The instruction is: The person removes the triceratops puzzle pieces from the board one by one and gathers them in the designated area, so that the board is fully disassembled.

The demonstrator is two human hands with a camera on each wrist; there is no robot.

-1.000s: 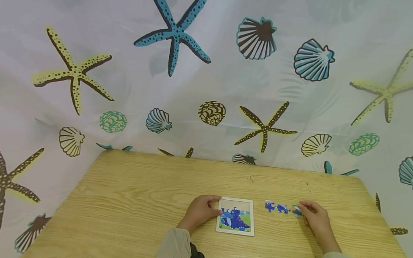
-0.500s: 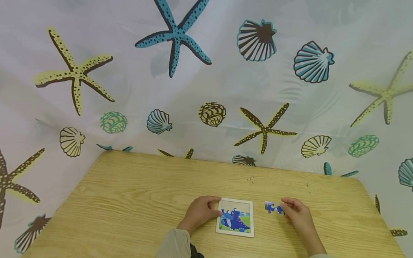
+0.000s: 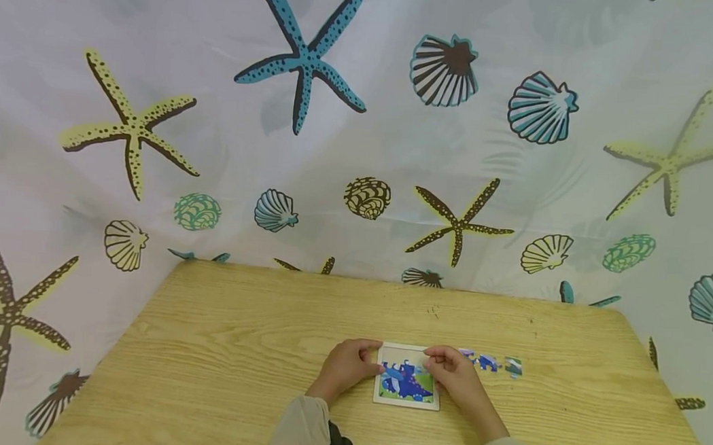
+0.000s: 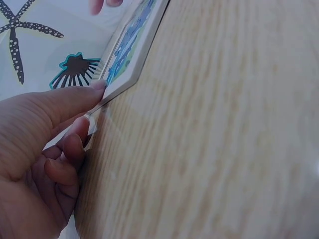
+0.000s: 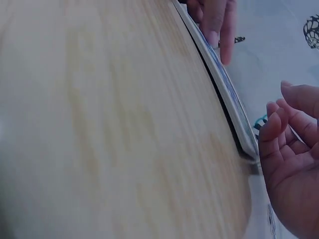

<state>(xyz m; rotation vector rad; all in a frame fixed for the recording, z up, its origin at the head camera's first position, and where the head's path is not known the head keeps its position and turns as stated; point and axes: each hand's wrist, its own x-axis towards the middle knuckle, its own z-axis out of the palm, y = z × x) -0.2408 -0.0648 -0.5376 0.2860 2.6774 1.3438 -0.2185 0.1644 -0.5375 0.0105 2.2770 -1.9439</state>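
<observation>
My left hand (image 3: 346,366) pinches jigsaw tray (image 3: 405,404) by left rim; my right hand (image 3: 457,378), grip apart, at right rim; loose pieces (image 3: 487,362) farther right.

Wood lines are shown on the smooth table (image 3: 232,351), and light is bounced off its shiny top. The curtain (image 3: 343,140) is made of creased cloth, the sleeves (image 3: 299,428) of dull cloth. The frame (image 3: 405,404) is smoothly finished.

Curtained-off work spot (room type unclear): wood-grain table (image 3: 232,351), pale starfish-and-shell-print cloth (image 3: 349,147) on three sides.
</observation>
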